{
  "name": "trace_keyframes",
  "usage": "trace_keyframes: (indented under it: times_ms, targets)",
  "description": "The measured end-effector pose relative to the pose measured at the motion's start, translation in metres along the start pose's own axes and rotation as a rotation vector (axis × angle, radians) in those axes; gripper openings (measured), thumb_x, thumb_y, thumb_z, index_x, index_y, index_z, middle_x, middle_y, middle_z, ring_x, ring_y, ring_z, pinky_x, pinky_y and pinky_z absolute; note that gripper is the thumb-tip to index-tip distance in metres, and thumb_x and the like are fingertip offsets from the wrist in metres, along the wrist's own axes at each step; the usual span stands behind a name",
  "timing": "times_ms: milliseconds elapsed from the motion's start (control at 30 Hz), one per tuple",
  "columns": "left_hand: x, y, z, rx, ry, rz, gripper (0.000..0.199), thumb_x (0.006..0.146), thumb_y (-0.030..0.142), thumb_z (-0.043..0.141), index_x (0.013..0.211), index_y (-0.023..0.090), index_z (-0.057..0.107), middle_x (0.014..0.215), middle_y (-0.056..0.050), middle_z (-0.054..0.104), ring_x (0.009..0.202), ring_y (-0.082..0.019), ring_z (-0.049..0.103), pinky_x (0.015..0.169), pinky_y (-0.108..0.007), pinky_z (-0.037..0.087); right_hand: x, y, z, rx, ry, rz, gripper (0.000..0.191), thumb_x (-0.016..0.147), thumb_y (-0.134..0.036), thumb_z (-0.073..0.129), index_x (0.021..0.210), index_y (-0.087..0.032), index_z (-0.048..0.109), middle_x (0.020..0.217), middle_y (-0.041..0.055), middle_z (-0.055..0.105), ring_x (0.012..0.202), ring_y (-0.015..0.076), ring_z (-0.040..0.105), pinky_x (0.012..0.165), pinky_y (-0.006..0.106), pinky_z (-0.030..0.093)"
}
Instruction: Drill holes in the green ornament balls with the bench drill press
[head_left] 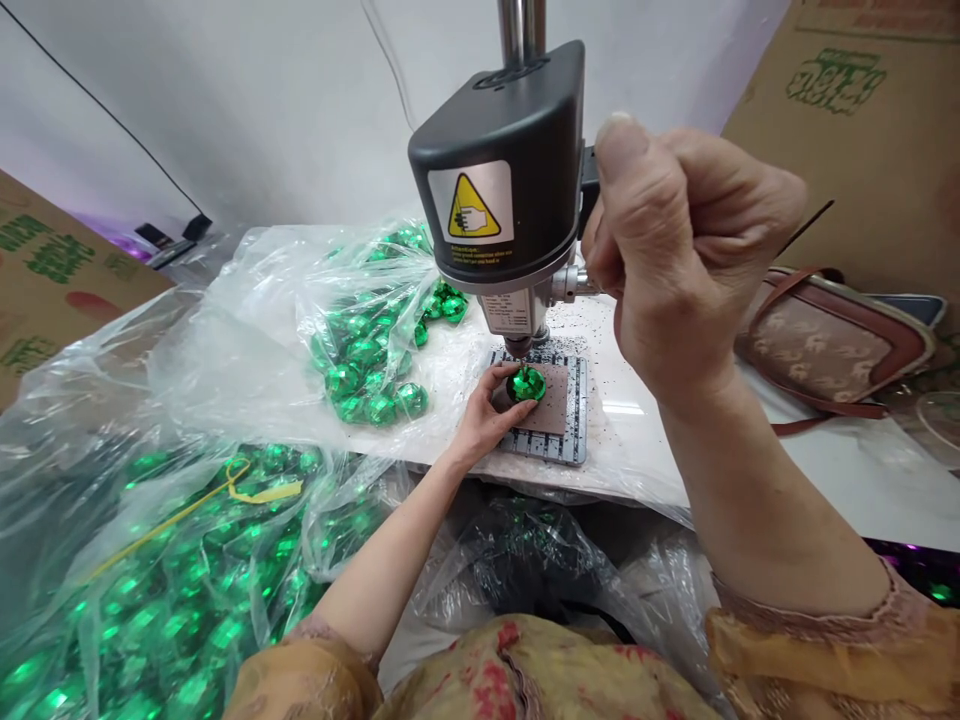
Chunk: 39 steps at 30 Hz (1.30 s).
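A shiny green faceted ball (528,384) rests on the slotted metal base plate (576,425) of a small black drill press (499,150). My left hand (487,410) pinches this ball between thumb and fingers, directly below the chuck (517,346). The drill tip meets or nearly meets the top of the ball; I cannot tell which. Raised at the right of the machine, my right hand (675,240) is closed in a fist around the feed handle (577,283), which its fingers mostly hide.
Several green balls (375,370) lie in clear plastic on the white table (637,450), left of the press. A large clear bag (187,590) of them is at lower left. Dark shavings surround the base. A handbag (840,340) and cardboard boxes (885,130) stand right.
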<state>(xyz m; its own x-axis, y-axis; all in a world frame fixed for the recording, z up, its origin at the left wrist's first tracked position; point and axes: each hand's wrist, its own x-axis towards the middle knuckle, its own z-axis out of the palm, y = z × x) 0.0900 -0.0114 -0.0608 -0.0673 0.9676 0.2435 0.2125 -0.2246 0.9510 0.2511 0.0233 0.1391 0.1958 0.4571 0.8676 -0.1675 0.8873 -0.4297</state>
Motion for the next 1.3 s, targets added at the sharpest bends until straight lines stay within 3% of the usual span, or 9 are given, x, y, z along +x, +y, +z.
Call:
trace_keyframes:
  times_ms: [167, 267, 467, 700, 800, 900, 1300]
  targets:
    - [-0.001, 0.0, 0.004, -0.079, 0.002, -0.016, 0.054, 0.074, 0.04, 0.087, 0.118, 0.023, 0.062, 0.131, -0.009, 0.065, 0.126, -0.025, 0.06, 0.113, -0.042, 0.042, -0.007, -0.006, -0.002, -0.112, -0.028, 0.046, 0.048, 0.093, -0.027, 0.06, 0.051, -0.019, 0.037, 0.048, -0.0053, 0.038, 0.044, 0.004, 0.035, 0.049, 0.027, 0.028]
    - [-0.001, 0.0, 0.004, -0.059, 0.011, -0.009, 0.054, 0.073, 0.039, 0.088, 0.117, 0.023, 0.062, 0.128, -0.009, 0.066, 0.126, -0.026, 0.06, 0.113, -0.043, 0.042, -0.018, -0.007, -0.005, -0.182, -0.015, -0.019, 0.048, 0.091, -0.014, 0.061, 0.05, -0.019, 0.037, 0.046, -0.0059, 0.04, 0.041, 0.0048, 0.036, 0.046, 0.029, 0.026]
    - [-0.003, 0.004, 0.004, -0.056, 0.018, -0.004, 0.048, 0.075, 0.042, 0.086, 0.113, 0.024, 0.064, 0.122, -0.009, 0.066, 0.123, -0.027, 0.06, 0.112, -0.044, 0.044, -0.037, -0.001, -0.011, -0.185, -0.062, -0.134, 0.049, 0.094, -0.017, 0.054, 0.05, -0.018, 0.032, 0.045, -0.0049, 0.03, 0.041, 0.0052, 0.031, 0.043, 0.03, 0.023]
    - [-0.004, 0.006, 0.005, -0.06, 0.026, -0.01, 0.049, 0.073, 0.043, 0.087, 0.113, 0.024, 0.065, 0.119, -0.008, 0.067, 0.122, -0.027, 0.06, 0.112, -0.043, 0.043, -0.043, 0.006, -0.013, -0.196, -0.062, -0.258, 0.043, 0.089, -0.009, 0.053, 0.051, -0.018, 0.034, 0.046, -0.0057, 0.028, 0.041, 0.0045, 0.032, 0.041, 0.027, 0.023]
    - [-0.004, 0.008, 0.005, -0.068, 0.031, -0.019, 0.048, 0.072, 0.043, 0.088, 0.111, 0.024, 0.066, 0.118, -0.008, 0.067, 0.122, -0.028, 0.059, 0.113, -0.044, 0.043, -0.042, 0.009, -0.014, -0.208, -0.06, -0.315, 0.045, 0.09, -0.01, 0.051, 0.053, -0.018, 0.028, 0.046, -0.0054, 0.028, 0.04, 0.0049, 0.033, 0.04, 0.027, 0.025]
    - [-0.004, 0.009, 0.006, -0.075, 0.04, -0.016, 0.046, 0.072, 0.042, 0.088, 0.109, 0.024, 0.066, 0.117, -0.007, 0.068, 0.122, -0.028, 0.059, 0.114, -0.045, 0.041, -0.042, 0.01, -0.016, -0.217, -0.116, -0.398, 0.045, 0.089, -0.008, 0.049, 0.057, -0.019, 0.019, 0.047, -0.005, 0.022, 0.039, 0.0053, 0.026, 0.038, 0.027, 0.022]
    - [-0.005, 0.006, 0.005, -0.037, 0.023, 0.028, 0.049, 0.077, 0.039, 0.084, 0.118, 0.023, 0.063, 0.123, -0.008, 0.066, 0.122, -0.027, 0.06, 0.11, -0.042, 0.044, -0.047, 0.021, -0.02, -0.043, -0.217, -0.488, 0.043, 0.073, 0.006, 0.05, 0.063, -0.021, 0.018, 0.055, -0.0056, 0.019, 0.048, 0.0063, 0.018, 0.043, 0.027, 0.02]
